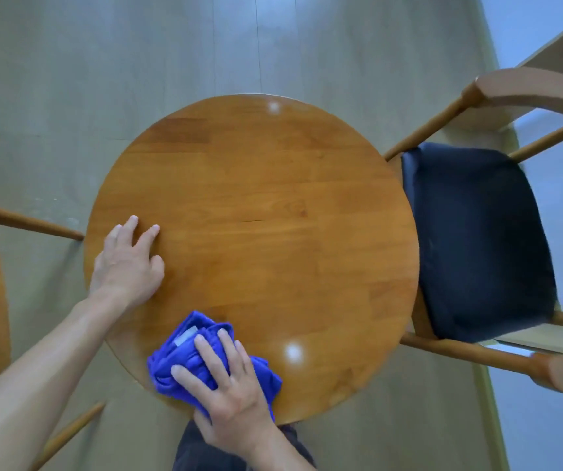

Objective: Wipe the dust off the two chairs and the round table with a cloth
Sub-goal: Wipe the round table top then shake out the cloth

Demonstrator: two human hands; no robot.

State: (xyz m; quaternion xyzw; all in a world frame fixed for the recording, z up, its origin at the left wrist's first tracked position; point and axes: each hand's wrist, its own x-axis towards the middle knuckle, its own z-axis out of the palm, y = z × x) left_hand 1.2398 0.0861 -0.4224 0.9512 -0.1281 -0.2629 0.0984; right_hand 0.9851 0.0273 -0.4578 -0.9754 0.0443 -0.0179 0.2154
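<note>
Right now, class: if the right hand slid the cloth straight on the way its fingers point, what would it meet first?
The right hand presses the blue cloth, fingers pointing up-left across the round table. Straight on lies bare tabletop, then probably the left hand resting flat there.

Just the one head cam, sitting pretty much right above the round table (pixel 256 232), looking straight down at it from close up.
</note>
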